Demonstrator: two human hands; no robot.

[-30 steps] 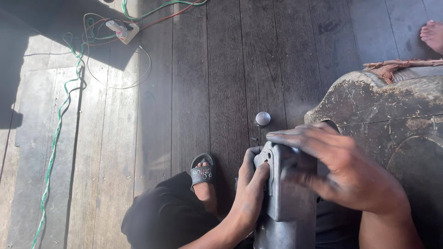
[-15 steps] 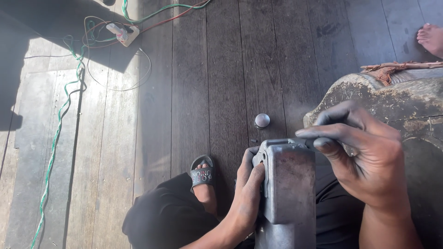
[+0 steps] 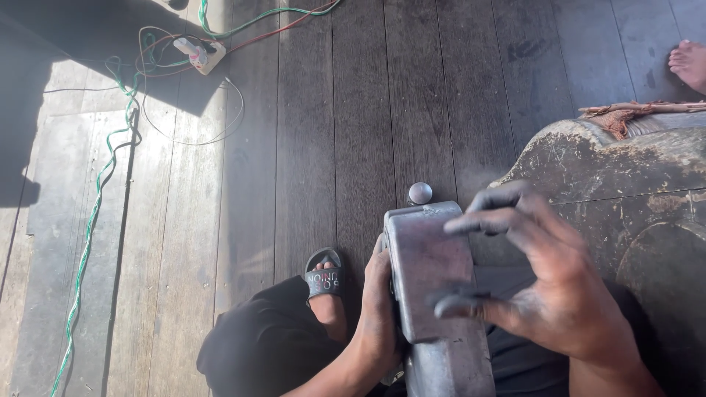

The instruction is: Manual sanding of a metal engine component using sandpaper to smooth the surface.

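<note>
Grip: L hand [image 3: 379, 312] on metal block [image 3: 430, 272]

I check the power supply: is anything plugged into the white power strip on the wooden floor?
Plugged in. The white power strip on the wooden floor has a white plug standing in it, with cables leading away.

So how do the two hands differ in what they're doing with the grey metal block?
The left hand is pressed against the side of the grey metal block, gripping it from the left; the right hand hovers over its top with fingers spread, at most the thumb touching. The left hand's fingers are hidden behind the block; the right hand's fingers show plainly. Both are smeared with dark grime.
</note>
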